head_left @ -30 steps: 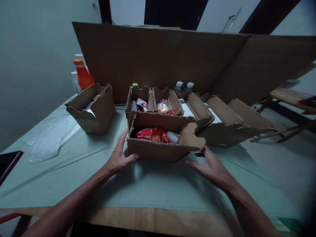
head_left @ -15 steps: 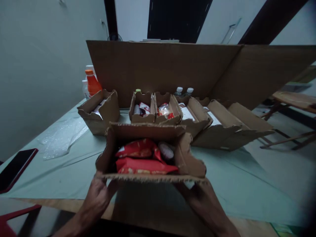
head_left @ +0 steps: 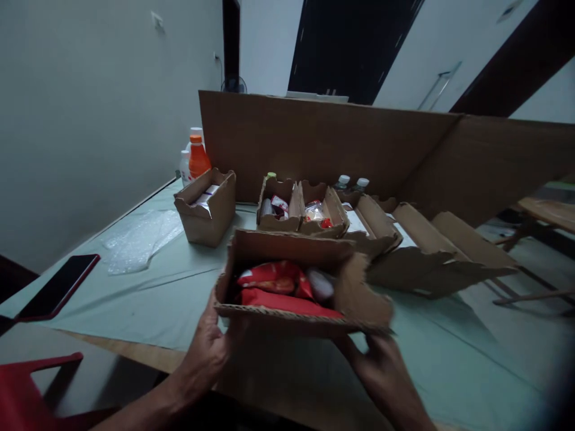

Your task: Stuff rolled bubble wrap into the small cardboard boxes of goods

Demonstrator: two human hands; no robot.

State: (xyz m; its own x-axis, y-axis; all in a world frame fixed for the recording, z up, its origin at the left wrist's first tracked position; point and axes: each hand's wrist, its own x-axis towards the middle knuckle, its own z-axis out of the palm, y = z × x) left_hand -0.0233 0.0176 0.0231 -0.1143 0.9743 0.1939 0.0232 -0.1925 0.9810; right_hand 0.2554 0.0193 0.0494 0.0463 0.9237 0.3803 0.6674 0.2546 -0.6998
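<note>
Both my hands hold an open-topped cardboard box (head_left: 291,326) in front of me, tilted so its inside shows. My left hand (head_left: 211,344) grips its near left corner, and my right hand (head_left: 377,359) grips the near right corner from below. Inside lie red snack packets (head_left: 287,302) and a pale rounded item (head_left: 320,284) whose kind I cannot make out. Fingertips of both hands are partly hidden under the box. Behind it stands a row of similar cardboard boxes (head_left: 281,224) with packaged goods in them. Another cardboard box (head_left: 204,224) stands apart at the left.
A large cardboard panel (head_left: 314,137) stands behind the boxes. An orange bottle (head_left: 198,158) and white-capped bottles (head_left: 344,181) are near it. Bubble wrap (head_left: 139,239) and a phone (head_left: 60,287) lie on the green-covered table (head_left: 157,305). A red chair (head_left: 27,389) is at lower left.
My view has turned left, so the scene sits further right and a little lower. Both hands still hold the box, which now tilts down slightly at its right end.
</note>
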